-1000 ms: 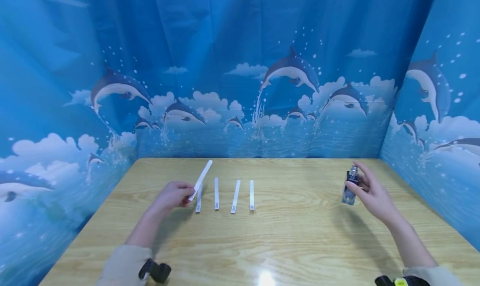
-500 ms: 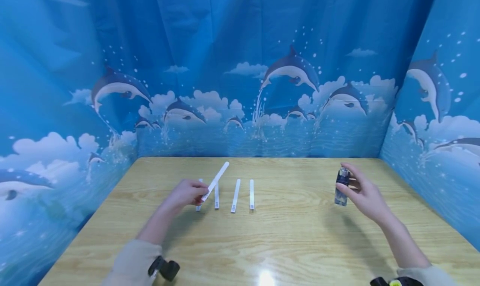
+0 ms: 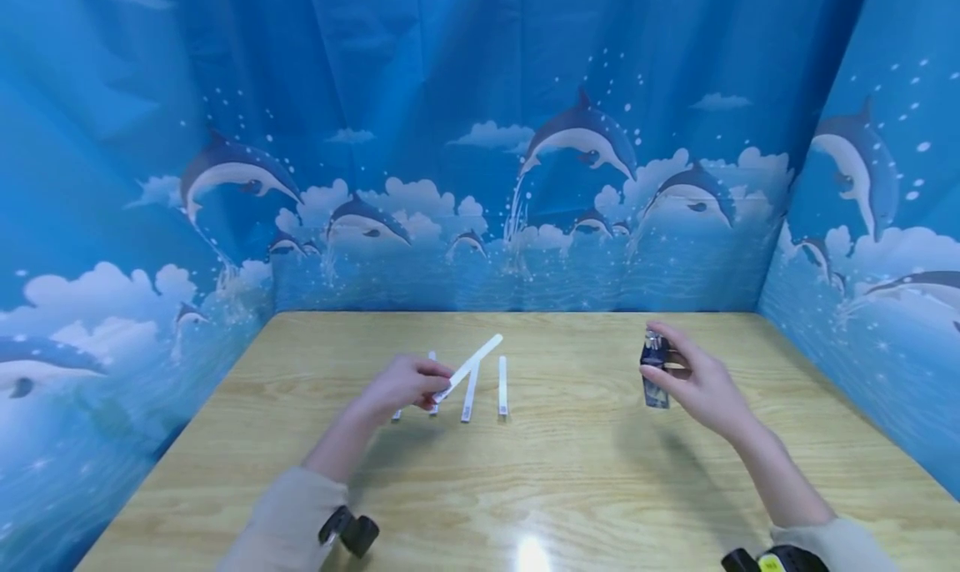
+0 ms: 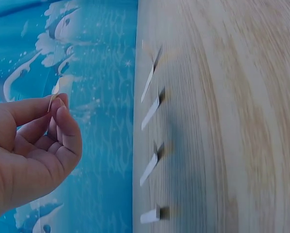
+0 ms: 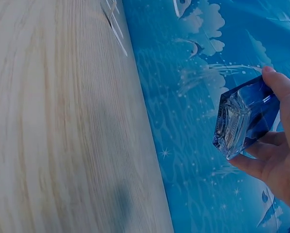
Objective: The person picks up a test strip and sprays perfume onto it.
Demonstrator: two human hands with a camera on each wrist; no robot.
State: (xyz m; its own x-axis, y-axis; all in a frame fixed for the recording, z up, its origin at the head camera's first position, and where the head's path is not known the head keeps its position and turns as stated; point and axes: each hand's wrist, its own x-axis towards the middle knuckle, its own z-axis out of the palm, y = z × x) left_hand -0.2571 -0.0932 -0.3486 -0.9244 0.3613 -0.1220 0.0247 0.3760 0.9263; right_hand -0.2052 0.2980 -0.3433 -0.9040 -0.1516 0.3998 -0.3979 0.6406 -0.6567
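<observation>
My left hand (image 3: 408,382) pinches a white paper test strip (image 3: 474,363) between thumb and fingers, tilted up to the right above the table. Below it, several similar test strips (image 3: 503,387) lie in a row; the hand and the held strip partly cover some of them. In the left wrist view the pinched strip (image 4: 51,103) shows nearly edge-on. Over on the right, my right hand (image 3: 699,386) grips a dark blue and clear glass perfume bottle (image 3: 655,378) upright above the table, a finger at its top. The right wrist view shows the bottle's thick glass base (image 5: 232,126).
The wooden table (image 3: 570,472) reaches back to a blue dolphin-print curtain (image 3: 450,138), which also hangs along the left and right sides. Bare wood lies between the strip row and the bottle. Each wrist wears a small black camera (image 3: 349,532).
My left hand has moved right with its test strip, passing over the row on the table. My right hand has carried the perfume bottle left. The strips on the table have stayed put.
</observation>
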